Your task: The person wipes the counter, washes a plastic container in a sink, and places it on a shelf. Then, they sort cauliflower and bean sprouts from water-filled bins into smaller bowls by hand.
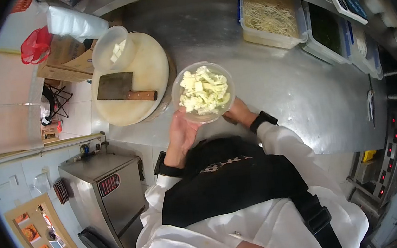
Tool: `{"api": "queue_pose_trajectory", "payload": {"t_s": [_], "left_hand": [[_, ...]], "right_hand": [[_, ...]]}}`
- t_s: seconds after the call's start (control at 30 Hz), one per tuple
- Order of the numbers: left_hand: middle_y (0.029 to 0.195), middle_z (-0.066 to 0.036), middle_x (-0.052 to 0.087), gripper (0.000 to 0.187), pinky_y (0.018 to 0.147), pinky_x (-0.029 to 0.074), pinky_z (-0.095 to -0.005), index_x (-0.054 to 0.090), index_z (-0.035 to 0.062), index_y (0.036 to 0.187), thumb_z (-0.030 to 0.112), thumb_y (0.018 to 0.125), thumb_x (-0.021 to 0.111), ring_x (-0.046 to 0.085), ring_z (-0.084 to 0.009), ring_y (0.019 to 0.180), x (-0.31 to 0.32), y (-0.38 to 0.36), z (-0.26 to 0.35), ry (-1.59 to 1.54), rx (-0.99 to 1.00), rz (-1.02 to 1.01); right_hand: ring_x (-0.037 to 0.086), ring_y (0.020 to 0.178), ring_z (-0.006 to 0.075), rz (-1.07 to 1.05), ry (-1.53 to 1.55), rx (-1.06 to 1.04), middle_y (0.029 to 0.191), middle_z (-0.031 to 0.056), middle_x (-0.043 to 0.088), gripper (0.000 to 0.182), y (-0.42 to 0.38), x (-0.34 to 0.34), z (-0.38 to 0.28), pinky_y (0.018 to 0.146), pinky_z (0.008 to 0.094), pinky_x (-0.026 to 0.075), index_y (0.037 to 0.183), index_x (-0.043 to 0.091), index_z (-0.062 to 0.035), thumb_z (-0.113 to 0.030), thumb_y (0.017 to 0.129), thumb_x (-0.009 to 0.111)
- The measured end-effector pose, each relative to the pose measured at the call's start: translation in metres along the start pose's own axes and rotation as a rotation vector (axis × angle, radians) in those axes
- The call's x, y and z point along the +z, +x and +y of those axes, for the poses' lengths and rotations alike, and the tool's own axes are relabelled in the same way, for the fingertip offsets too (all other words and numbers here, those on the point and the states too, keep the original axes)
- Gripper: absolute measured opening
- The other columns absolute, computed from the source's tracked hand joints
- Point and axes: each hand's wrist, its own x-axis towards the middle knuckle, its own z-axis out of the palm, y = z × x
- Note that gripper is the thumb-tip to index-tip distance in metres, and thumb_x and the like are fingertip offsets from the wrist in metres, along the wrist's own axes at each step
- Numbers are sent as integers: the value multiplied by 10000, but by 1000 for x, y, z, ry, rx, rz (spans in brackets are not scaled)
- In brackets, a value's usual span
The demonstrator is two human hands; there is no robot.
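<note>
A clear round plastic bowl (177,106) full of cut cauliflower (205,92) is in front of my body. My left hand (183,131) grips its lower left side, with the thumb by the rim. My right hand (241,113) is at the lower right of the same bowl, its fingertips partly hidden behind the wall. To the left, a cleaver (116,87) with a wooden handle lies on a round chopping board (140,57). Another clear bowl (99,54) rests on the board's far edge, holding a few white pieces (117,50).
At the back right of the steel table (271,82) stands a tub of bean sprouts (269,14). Beside it are a tub of dark green contents (322,26) and another tub (362,48). A cardboard box (63,58) sits left of the board; a steel cabinet (103,187) stands at lower left.
</note>
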Motion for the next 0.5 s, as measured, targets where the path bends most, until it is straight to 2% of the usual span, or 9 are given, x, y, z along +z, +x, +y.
{"api": "queue_pose_trajectory", "payload": {"t_s": [0.03,0.1,0.17,0.3,0.37,0.43,0.5], "left_hand": [[1303,-169,403,577,953,394,-457,272,-4,1312,293,860,473,428,-297,1181,0,0,0,3,15,2],[1337,-181,349,625,981,371,-461,229,8,1335,297,847,492,393,-305,1208,0,-4,1,17,-23,-6],[1333,-179,357,626,977,377,-457,228,3,1335,303,850,486,405,-304,1198,-4,-5,2,36,-19,5],[1329,-177,364,625,969,384,-455,230,3,1335,315,853,476,406,-303,1199,-5,-10,3,37,-36,7],[1329,-175,365,624,968,385,-455,230,5,1335,320,854,472,406,-302,1199,-5,-12,4,23,-50,-3],[1334,-173,360,626,967,385,-456,228,7,1337,335,857,463,405,-302,1202,0,-14,6,38,-32,-9],[1336,-173,357,627,968,385,-455,228,9,1338,340,858,460,405,-300,1203,5,-15,8,45,-20,-25]], "right_hand": [[444,1034,328,0,3,-15,1086,167,448,525,12,-7,9,862,362,413,1097,526,-75,-78,607,714],[443,1044,331,-95,202,301,1105,162,455,514,19,-41,33,882,361,409,1092,545,-92,-88,608,717],[448,1035,340,-41,-141,280,1098,156,462,488,4,-89,64,896,375,396,1069,566,-98,-75,604,711],[458,1015,352,250,-297,389,1080,170,467,458,-84,-183,127,875,404,387,1087,543,-61,-127,660,697],[461,994,377,322,-466,536,1087,205,457,465,-144,-217,144,866,415,385,1112,516,-48,-154,695,692],[460,983,400,423,-534,824,1060,254,462,488,-187,-236,124,862,421,384,1142,478,-30,-191,729,681],[460,972,417,505,-662,931,1040,281,463,507,-237,-233,125,851,427,387,1160,437,5,-227,764,653]]}}
